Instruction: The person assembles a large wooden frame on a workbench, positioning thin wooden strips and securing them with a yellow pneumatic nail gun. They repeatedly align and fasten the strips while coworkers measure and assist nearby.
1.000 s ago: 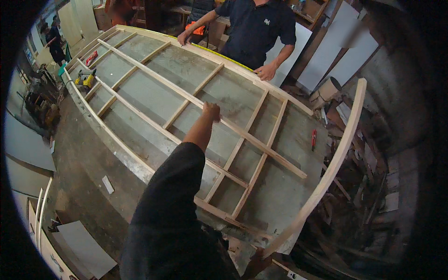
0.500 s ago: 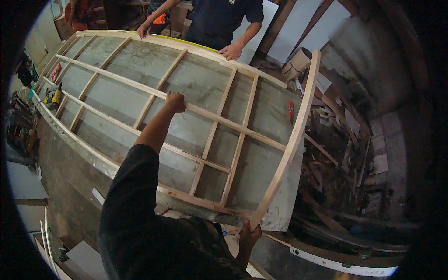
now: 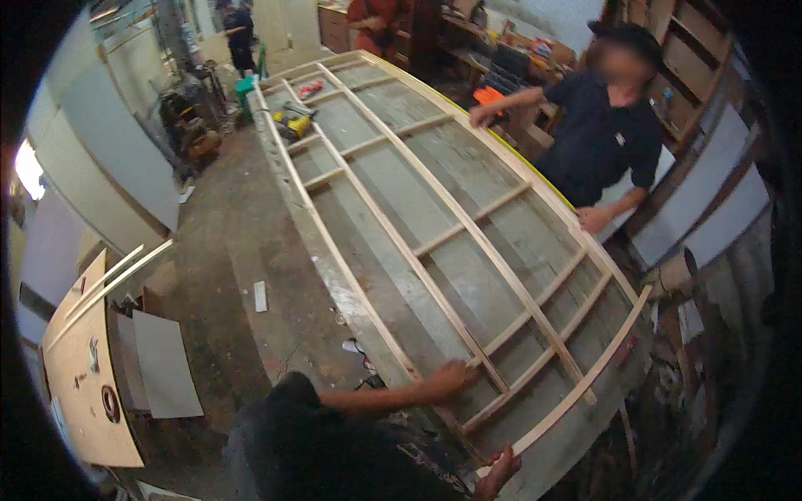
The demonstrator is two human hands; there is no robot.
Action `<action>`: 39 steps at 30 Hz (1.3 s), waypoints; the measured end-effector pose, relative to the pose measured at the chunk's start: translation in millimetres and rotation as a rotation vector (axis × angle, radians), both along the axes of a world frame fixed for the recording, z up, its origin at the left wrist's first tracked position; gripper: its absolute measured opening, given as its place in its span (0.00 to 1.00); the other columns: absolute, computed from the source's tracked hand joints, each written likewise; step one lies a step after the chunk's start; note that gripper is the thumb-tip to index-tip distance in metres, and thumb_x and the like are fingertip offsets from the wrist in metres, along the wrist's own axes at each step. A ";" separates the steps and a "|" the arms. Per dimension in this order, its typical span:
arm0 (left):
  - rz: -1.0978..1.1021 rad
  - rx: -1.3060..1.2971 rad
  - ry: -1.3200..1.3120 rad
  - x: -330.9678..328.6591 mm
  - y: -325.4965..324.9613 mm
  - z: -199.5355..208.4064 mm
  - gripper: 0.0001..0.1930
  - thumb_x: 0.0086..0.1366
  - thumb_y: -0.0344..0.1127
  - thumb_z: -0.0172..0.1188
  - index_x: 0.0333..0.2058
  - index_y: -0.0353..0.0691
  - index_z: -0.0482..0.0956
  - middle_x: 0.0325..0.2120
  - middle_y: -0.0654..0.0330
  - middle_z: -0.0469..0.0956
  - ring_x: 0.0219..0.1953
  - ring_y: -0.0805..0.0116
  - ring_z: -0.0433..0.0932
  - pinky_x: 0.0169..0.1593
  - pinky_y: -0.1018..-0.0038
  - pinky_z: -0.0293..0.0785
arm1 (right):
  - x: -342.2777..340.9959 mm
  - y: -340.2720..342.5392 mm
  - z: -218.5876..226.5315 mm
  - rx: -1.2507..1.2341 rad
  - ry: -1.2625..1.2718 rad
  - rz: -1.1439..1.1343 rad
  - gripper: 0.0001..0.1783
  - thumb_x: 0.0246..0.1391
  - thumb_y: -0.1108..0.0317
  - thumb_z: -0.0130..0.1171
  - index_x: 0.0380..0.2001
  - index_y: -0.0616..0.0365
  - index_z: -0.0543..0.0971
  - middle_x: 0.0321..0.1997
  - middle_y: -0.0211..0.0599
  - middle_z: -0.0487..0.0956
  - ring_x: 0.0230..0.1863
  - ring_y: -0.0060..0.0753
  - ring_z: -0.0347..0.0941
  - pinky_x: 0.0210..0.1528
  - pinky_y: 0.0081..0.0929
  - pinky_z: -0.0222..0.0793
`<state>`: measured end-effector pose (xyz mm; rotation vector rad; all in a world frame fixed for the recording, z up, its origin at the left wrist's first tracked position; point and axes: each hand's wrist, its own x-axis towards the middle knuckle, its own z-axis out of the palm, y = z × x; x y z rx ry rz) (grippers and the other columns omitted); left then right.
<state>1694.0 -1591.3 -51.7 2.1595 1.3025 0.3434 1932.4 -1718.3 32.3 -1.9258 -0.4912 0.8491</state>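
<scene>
A large frame of pale wooden strips [image 3: 434, 288] lies on a grey, stained table [image 3: 401, 192]. My right hand [image 3: 499, 474] is closed on the near end of a loose wooden strip [image 3: 585, 386] that runs across the frame's right end. My left hand [image 3: 451, 381] is over the near side of the frame, beside the end of a short cross strip [image 3: 505, 342]; its fingers are blurred, so their grip does not show. Opposite me a person's hands [image 3: 595, 219] rest along the far rail, where a yellow measuring tape [image 3: 535, 169] is stretched.
A yellow power tool [image 3: 292, 125] and a red tool [image 3: 310, 88] lie at the frame's far left end. On the left stands a plywood board [image 3: 92, 376] bearing long strips and a roll of tape. Scrap wood is heaped right of the table. Two more people are at the back.
The view has swung left, showing more of the room. My left hand has let go of the middle long strip and moved nearer to me. My right hand still holds the end strip.
</scene>
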 end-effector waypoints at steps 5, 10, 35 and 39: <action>-0.210 0.221 -0.064 -10.0 -73.8 -17.3 0.38 0.53 0.44 0.67 0.63 0.48 0.64 0.57 0.55 0.69 0.64 0.54 0.64 0.65 0.50 0.58 | 3.5 26.8 2.3 -0.014 0.093 0.047 0.13 0.58 0.62 0.59 0.30 0.56 0.67 0.19 0.30 0.64 0.12 0.26 0.61 0.14 0.29 0.59; -0.328 0.279 0.251 -5.7 -73.4 -51.3 0.29 0.56 0.40 0.62 0.58 0.49 0.70 0.57 0.57 0.70 0.64 0.56 0.64 0.68 0.52 0.54 | -5.1 23.1 -14.9 0.016 0.094 0.230 0.13 0.58 0.62 0.58 0.32 0.59 0.68 0.18 0.32 0.66 0.11 0.27 0.62 0.13 0.29 0.61; -0.179 0.249 0.039 -13.3 -58.5 -42.6 0.17 0.57 0.40 0.62 0.47 0.52 0.82 0.46 0.57 0.80 0.55 0.59 0.75 0.62 0.57 0.62 | -30.4 -23.6 38.6 -0.188 -0.444 0.935 0.29 0.48 0.45 0.67 0.36 0.63 0.82 0.31 0.56 0.81 0.36 0.54 0.81 0.39 0.43 0.74; -0.189 0.149 0.163 -13.6 -57.0 -28.3 0.15 0.56 0.40 0.64 0.44 0.54 0.83 0.40 0.57 0.81 0.51 0.59 0.77 0.59 0.59 0.64 | -20.8 -21.2 23.7 -0.164 -0.513 0.903 0.26 0.50 0.48 0.66 0.37 0.64 0.81 0.31 0.55 0.82 0.36 0.56 0.81 0.40 0.43 0.74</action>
